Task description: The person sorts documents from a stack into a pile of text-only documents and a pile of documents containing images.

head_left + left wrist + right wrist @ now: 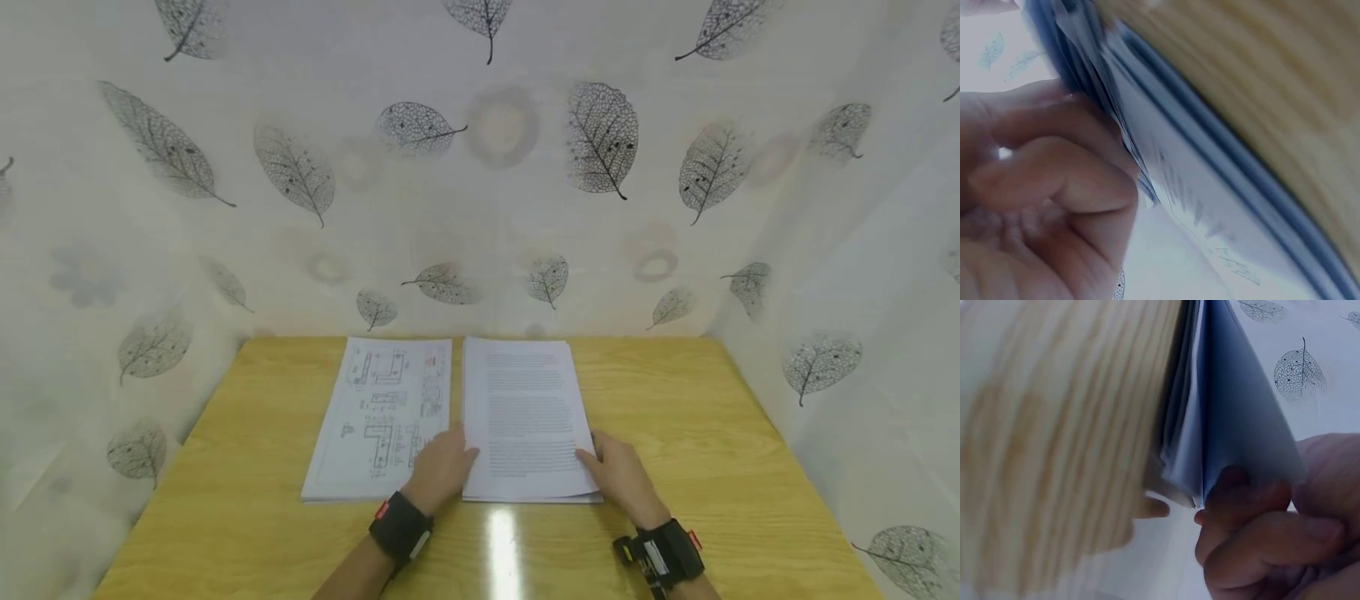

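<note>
Two paper stacks lie side by side on the wooden table. The right one is a stack of text-printed sheets (528, 417); the left one carries line drawings (360, 442). My left hand (438, 468) is at the text stack's left edge, thumb over the margin and fingers curled against the sheet edges in the left wrist view. On the opposite side my right hand (624, 477) pinches the lower right edge between thumb and fingers. There the gripped sheets (1244, 406) stand apart from the pages beneath in the right wrist view.
The wooden table (675, 400) extends on both sides of the stacks. A pale leaf-patterned cloth (480, 208) encloses the table at the back and both sides. Each wrist wears a black camera strap, and a light reflection shows near the table's front.
</note>
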Demonstrator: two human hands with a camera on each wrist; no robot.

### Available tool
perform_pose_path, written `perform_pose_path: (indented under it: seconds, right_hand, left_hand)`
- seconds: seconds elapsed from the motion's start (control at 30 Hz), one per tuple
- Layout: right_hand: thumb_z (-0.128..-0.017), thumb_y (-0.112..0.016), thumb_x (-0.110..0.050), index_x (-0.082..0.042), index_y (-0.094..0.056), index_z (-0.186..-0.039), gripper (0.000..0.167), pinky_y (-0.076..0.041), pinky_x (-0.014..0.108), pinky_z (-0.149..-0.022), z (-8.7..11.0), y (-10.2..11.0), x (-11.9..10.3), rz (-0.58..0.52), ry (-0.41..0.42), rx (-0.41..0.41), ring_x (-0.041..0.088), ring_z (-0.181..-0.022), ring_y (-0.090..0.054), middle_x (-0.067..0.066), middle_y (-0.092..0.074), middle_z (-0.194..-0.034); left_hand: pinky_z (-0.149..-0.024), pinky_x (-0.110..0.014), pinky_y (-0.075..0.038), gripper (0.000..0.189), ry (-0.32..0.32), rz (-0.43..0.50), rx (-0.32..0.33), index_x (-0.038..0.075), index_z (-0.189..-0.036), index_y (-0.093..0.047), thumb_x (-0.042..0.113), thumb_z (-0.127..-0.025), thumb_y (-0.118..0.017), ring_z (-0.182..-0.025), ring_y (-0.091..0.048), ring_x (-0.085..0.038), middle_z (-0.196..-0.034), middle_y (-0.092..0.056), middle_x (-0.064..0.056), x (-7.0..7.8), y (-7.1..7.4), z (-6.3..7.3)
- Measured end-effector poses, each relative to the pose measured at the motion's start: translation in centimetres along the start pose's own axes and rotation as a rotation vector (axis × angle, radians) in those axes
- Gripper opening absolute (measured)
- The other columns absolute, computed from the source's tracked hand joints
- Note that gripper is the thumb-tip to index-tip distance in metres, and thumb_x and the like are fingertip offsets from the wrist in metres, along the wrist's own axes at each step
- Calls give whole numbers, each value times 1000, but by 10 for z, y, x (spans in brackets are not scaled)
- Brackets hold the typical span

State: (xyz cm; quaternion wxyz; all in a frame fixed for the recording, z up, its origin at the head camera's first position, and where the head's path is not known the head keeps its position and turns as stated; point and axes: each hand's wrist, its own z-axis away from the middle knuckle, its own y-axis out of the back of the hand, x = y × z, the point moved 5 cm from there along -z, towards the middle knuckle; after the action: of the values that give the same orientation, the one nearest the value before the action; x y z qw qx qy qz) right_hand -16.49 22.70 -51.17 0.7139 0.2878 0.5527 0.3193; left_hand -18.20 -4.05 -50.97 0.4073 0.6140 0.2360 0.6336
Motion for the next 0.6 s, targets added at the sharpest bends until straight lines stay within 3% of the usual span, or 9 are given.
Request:
perform_pose_path:
  seconds: [0.1,0.2,0.33,0.47,0.6]
  right_hand:
    - [-95,-64,-21,-5,-67,-108,21,-34,25,-50,1,0,1,74,-7,-13,13,-62,-50,0,-57,-75]
    - [-94,-65,-24,-5,-70,-102,21,-33,26,-50,3,2,0,148,9,2,15,-63,-47,4,-53,-78]
    - [-94,-64,-25,-2,-71,-113,30,-35,26,-50,5,5,-1,167,27,2,15,-68,-48,7,-56,-89]
    - [-94,-63,-26,-1,-71,-115,33,-35,26,-50,6,7,0,118,14,-18,14,-65,-49,6,-58,-87]
    - [-96,-61,-28,1,-66,-121,39,-40,26,-55,6,15,5,117,13,7,14,-72,-55,6,-64,-93]
  left_hand:
    - [-55,-32,-41,24,2,-51,11,-1,-105,-60,22,-97,-57,-67,-50,-18,-78,-55,-5,-1,1,-3]
    - [-60,-33,-44,27,-14,-79,-1,-3,-110,-60,21,-99,-53,-71,-50,-18,-83,-57,-7,0,0,-5]
    - [-63,-35,-47,33,-28,-74,-37,-6,-121,-57,19,-101,-46,-74,-52,-19,-89,-59,-9,-1,-1,-4]
    - [-69,-39,-50,41,-26,-40,-61,-9,-130,-51,20,-102,-46,-82,-57,-22,-99,-62,-15,-3,1,-3]
    - [-62,-37,-49,41,-41,20,-69,-7,-127,-51,23,-100,-49,-75,-59,-22,-93,-63,-14,-5,7,-1]
